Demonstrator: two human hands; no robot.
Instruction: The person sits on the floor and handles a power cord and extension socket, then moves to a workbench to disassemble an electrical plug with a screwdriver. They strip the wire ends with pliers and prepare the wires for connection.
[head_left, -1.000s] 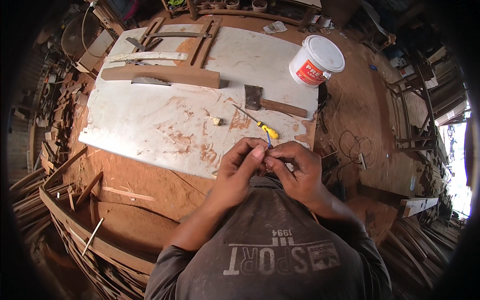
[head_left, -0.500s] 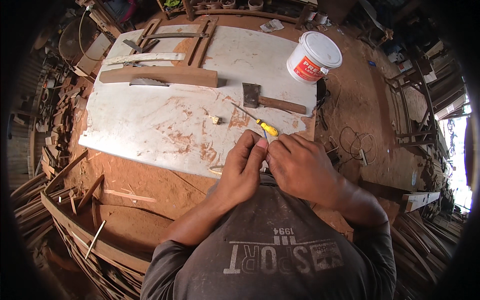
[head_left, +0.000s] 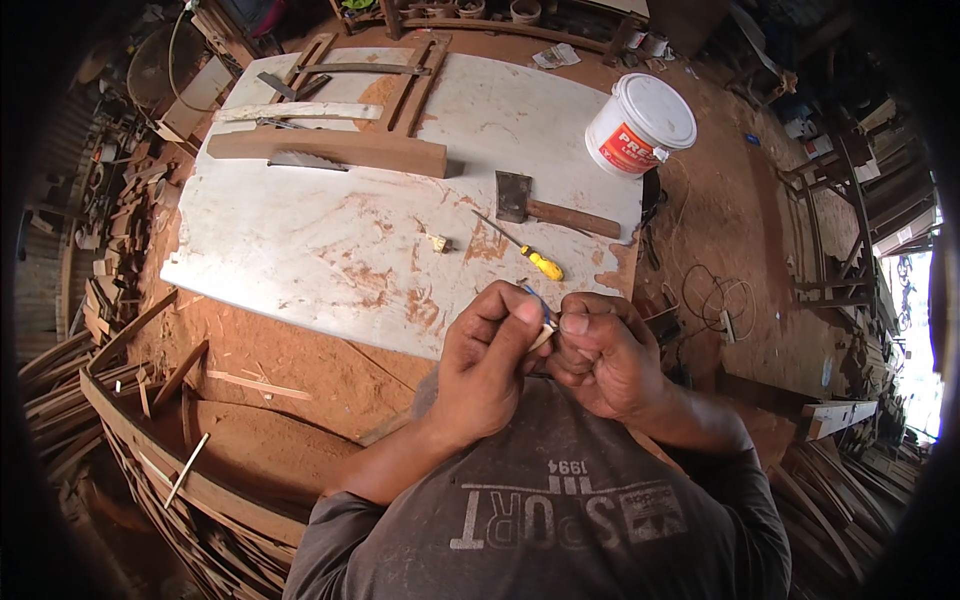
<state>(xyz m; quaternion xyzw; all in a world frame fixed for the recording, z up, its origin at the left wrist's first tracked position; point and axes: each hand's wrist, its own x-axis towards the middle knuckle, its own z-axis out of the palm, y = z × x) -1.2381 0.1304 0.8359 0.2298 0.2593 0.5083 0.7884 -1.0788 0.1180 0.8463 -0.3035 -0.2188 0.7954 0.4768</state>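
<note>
Close in front of my chest, both hands are raised near the table's front edge. My left hand (head_left: pixel 487 352) is closed, its thumb and fingers pinching a small pale piece (head_left: pixel 543 337) that looks like wood. A thin blue strip or wire (head_left: pixel 537 295) rises in a curve between the hands; its exact kind is unclear. My right hand (head_left: pixel 612 350) is closed in a pinch at the same spot, at the blue strip's lower end. Just beyond the hands lies a yellow-handled screwdriver (head_left: pixel 543 265) on the white table (head_left: pixel 300 230). A wooden-handled hatchet-like tool (head_left: pixel 570 216) rests behind it.
A white lidded bucket (head_left: pixel 655 110) stands at the table's far right corner. A long wooden beam (head_left: pixel 330 150), a saw blade (head_left: pixel 305 162) and a wooden frame (head_left: pixel 405 90) lie at the far left. A small pale block (head_left: pixel 439 243) sits mid-table. Timber strips (head_left: pixel 190 490) fill the lower left.
My hands have come slightly nearer my body and turned, with the right fingers now showing from the thumb side. The pale piece has come into sight between them.
</note>
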